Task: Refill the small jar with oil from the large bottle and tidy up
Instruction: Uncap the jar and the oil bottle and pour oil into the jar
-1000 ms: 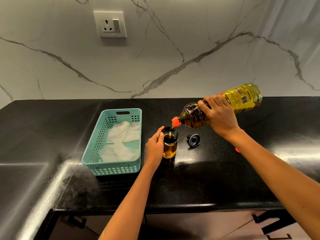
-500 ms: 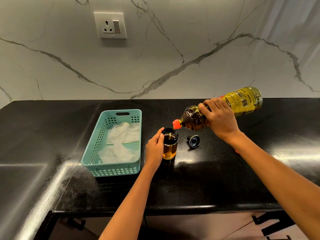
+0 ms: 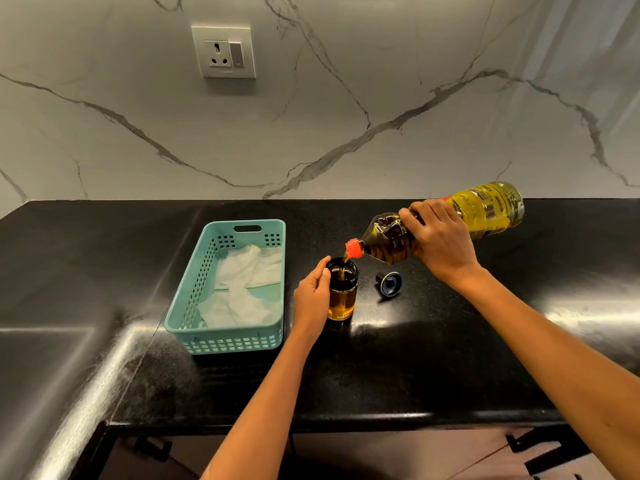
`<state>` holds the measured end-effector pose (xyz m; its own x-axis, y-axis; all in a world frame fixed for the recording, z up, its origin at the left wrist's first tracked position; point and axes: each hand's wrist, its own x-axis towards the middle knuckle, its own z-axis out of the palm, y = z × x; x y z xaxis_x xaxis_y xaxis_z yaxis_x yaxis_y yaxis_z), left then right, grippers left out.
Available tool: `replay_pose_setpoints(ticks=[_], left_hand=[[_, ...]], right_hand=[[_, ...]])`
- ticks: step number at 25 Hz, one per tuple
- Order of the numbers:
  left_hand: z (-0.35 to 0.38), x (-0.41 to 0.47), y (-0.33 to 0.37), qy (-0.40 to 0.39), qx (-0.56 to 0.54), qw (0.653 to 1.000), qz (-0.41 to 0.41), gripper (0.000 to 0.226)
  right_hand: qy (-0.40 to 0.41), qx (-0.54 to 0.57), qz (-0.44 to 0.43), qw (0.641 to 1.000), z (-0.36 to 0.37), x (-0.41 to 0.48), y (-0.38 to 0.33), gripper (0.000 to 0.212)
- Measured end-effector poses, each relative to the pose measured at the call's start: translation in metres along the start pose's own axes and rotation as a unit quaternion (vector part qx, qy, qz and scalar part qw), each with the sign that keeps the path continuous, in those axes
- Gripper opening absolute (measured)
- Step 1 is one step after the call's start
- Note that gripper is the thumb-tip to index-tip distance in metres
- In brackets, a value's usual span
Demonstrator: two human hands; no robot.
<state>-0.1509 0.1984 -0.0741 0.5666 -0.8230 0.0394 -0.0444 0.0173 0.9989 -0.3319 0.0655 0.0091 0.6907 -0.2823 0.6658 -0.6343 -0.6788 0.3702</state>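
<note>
**Two hands, one pour: jar braced while the bottle tips**

Both hands are busy and apart, each clamped on its own vessel. The left hand (image 3: pixel 313 292) curls round the side of the small jar (image 3: pixel 342 296), thumb up by the rim, evidently so that the jar cannot slide or tip on the glossy surface (image 3: pixel 381 368) as oil lands in it. The right hand (image 3: pixel 443 240) wraps over the shoulder of the large bottle (image 3: pixel 491 209) and holds it almost level, base raised toward the right. A grip that close to the spout likely gives finer control of the tilt. The orange neck (image 3: pixel 354 248) hangs just above the jar's mouth, and a thin stream of oil (image 3: pixel 344 259) drops in. A short fall means less splashing.

The jar stands around the middle of the surface, about halfway between the back and front edges, and looks well filled with amber oil, so the pour seems close to done.

Just right of the jar lies a black lid (image 3: pixel 389 283), within reach for closing. To its left sits a teal basket (image 3: pixel 225 342) holding white cloths (image 3: pixel 242 289), probably for wiping drips.
</note>
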Motion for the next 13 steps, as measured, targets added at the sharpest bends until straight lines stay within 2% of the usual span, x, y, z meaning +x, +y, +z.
replay_pose_setpoints(ticks=[13], left_hand=[[0.001,0.001,-0.001,0.005,0.009,1.000,0.001,0.034]], right_hand=[[-0.036,0.125,0.143,0.981,-0.003,-0.009,-0.012,0.075]])
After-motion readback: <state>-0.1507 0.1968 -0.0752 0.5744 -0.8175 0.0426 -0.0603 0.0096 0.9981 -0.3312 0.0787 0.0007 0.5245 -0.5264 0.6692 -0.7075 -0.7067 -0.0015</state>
